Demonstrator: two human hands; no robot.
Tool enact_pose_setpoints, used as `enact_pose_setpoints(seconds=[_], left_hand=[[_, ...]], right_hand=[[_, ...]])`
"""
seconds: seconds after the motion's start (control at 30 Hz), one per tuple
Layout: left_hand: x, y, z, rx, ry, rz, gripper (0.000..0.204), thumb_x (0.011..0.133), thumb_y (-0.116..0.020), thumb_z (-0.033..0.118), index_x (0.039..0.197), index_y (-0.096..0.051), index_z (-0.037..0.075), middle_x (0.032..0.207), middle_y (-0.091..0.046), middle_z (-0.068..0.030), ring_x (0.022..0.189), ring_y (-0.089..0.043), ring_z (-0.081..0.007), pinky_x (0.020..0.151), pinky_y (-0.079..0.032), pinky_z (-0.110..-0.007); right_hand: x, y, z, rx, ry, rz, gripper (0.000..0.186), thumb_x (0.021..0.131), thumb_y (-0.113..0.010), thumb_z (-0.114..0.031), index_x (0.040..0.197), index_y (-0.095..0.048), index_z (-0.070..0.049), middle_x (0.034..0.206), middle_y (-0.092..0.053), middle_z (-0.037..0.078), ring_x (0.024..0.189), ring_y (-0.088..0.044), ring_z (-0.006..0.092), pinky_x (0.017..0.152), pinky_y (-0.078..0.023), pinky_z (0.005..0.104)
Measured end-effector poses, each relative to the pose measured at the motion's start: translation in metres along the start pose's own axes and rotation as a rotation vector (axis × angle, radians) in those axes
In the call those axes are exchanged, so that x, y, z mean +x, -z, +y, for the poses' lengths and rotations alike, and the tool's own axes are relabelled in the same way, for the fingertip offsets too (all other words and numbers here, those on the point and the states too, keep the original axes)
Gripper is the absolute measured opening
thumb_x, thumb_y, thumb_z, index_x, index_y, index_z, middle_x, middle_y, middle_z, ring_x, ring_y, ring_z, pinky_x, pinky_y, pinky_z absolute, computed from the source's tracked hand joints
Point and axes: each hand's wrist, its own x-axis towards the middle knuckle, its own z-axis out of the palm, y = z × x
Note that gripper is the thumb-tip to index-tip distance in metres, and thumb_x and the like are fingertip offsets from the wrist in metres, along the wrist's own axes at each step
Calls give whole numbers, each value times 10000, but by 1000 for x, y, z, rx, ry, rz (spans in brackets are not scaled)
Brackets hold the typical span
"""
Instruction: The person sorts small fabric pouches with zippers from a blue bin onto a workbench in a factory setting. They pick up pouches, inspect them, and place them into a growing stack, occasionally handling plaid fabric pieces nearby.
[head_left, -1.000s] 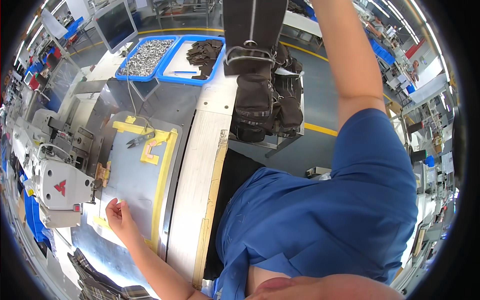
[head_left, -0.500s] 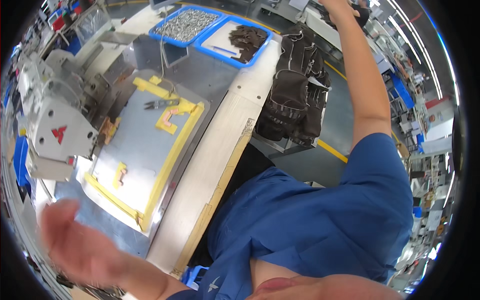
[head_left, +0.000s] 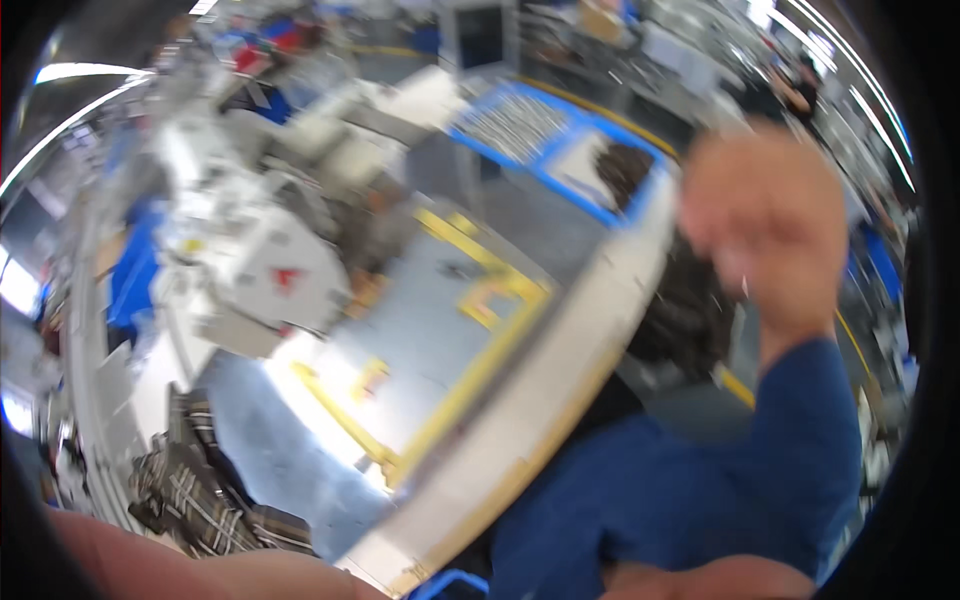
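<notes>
My right hand is raised at the right, smeared by motion, with its fingers seemingly curled; nothing in it can be made out. It passes in front of dark bags beside the table. At the lower left edge lies my left arm; its fingers are out of sight. Between the arms is a flat metal plate edged with yellow tape. Small dark thread snips lie on it, blurred. A white machine head, looking like an industrial sewing machine, stands at the plate's left.
Two blue trays stand at the far end: one with many metal pieces, the other with dark pieces. Dark plaid fabric hangs or lies at the lower left. A pale table edge runs diagonally. Another person is far right.
My right hand has come back from the far right toward me. My left hand has dropped to the lower left edge. The view has swung left, bringing plaid fabric into sight.
</notes>
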Motion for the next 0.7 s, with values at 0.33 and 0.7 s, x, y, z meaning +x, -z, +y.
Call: enact_pose_setpoints(seconds=[0.33, 0.7], left_hand=[[66, 57, 132, 505, 123, 0, 447, 916, -594, 292, 1176, -603, -70, 1001, -638, -159, 876, -582, -224, 811, -459, -353], [26, 56, 100, 510, 178, 59, 393, 898, -620, 248, 1140, -622, -62, 962, -644, -146, 828, -580, -208, 774, -461, -340]], right_hand=[[46, -26, -84, 1381, 507, -41, 455, 955, -607, -549, 736, -648, -152, 775, -611, 24, 699, -583, 176, 733, -485, 337], [37, -43, -88, 1173, 456, -37, 442, 942, -611, -551, 752, -656, -154, 818, -618, 23, 723, -590, 182, 732, -484, 345]])
